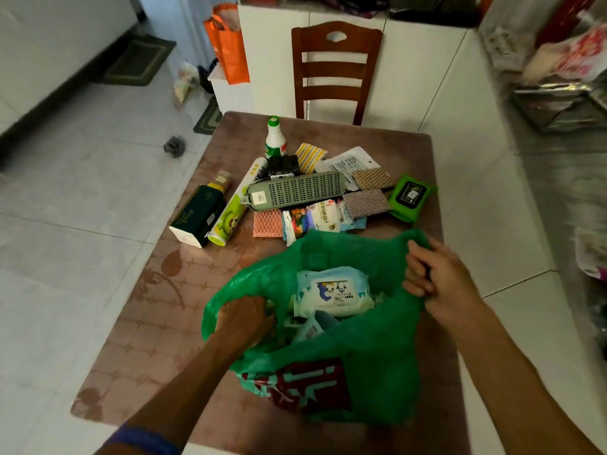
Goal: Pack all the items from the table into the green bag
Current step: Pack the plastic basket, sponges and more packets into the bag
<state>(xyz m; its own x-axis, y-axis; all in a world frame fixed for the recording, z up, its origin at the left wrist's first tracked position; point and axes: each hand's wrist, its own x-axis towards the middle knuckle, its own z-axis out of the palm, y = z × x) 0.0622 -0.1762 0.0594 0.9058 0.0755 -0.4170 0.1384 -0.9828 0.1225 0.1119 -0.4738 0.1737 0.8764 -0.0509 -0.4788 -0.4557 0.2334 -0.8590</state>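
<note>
Lying open on the near tabletop (157, 290), the green bag (368, 362) holds a wipes pack (333, 290). The left hand (244, 318) grips its left rim, the right hand (435, 277) pinches its right rim. Beyond it lie a grey tray (295, 191), a bottle (276, 137) and a dark box (198, 215).

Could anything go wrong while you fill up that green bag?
Maybe. The green bag is thin plastic, and the long grey perforated tray has hard corners that might poke through. The upright bottle stands behind the pile and could tip if the left hand or right hand reaches past it.
</note>
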